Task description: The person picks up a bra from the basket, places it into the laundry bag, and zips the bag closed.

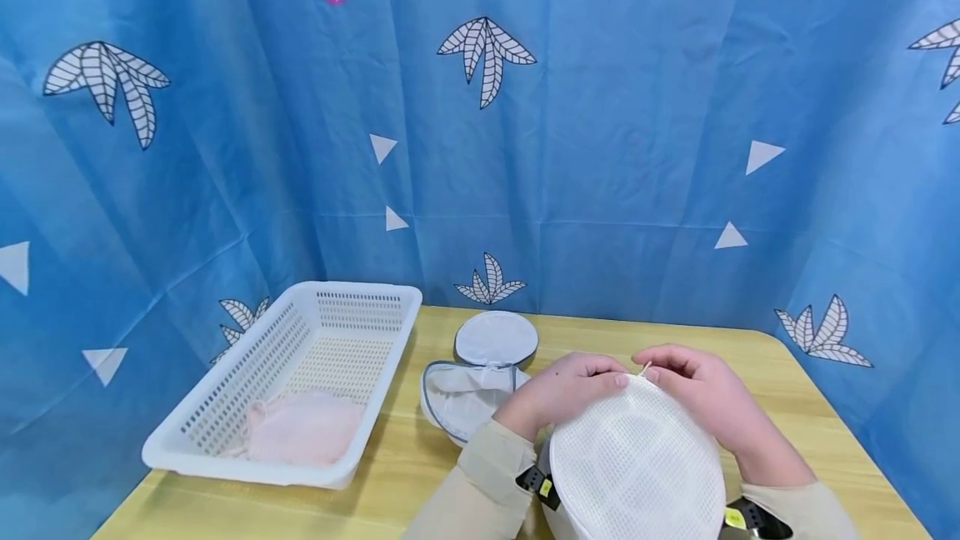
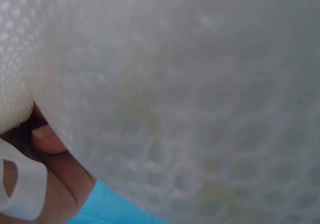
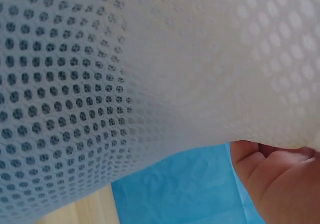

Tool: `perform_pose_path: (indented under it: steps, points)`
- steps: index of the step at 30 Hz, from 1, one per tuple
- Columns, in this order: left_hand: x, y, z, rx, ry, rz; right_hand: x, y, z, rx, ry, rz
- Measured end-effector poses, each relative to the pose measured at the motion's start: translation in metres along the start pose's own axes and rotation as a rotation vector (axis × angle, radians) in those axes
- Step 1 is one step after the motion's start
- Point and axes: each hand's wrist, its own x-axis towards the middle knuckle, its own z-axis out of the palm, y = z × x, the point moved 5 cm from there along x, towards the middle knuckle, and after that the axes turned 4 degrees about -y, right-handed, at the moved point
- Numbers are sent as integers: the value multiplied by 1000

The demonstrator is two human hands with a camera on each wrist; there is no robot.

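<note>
A white mesh laundry bag with a round end stands tilted at the front of the table. At its far rim my left hand pinches the edge between thumb and fingers. Just across from it, my right hand pinches the same rim, where a small pale tab sticks up between the hands. Mesh fabric fills most of the left wrist view, with my fingers partly hidden behind its edge. Honeycomb mesh likewise covers much of the right wrist view, my fingertips tucked under the fabric at lower right.
Beyond my left forearm lies a smaller grey-trimmed white bag, its round lid flipped back. A white plastic basket stands on the left of the wooden table, holding a soft pink item. Behind hangs a blue patterned curtain.
</note>
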Motion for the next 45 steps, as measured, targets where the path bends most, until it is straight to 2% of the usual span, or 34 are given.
perform_pose_path:
  steps: [6,10,15,18,26,31,38,45]
  points:
    - [1,-2,-2,13,12,5,2,1,3,104,-60,-19]
    - [0,-3,-4,1,29,4,3,2,5,116,-75,-43]
    - [1,-3,-5,-5,52,14,2,2,6,80,-57,-96]
    - [0,-2,-5,-14,58,10,2,2,6,78,-49,-98]
    - [-1,-5,-4,-83,83,-33,4,5,4,35,-12,-78]
    - [-1,-7,-9,-68,111,-37,4,7,0,26,18,-58]
    - [-3,-10,-16,-73,187,-73,4,7,-6,8,58,-71]
    - [-3,-10,-19,-71,203,-60,2,6,-10,-12,102,-45]
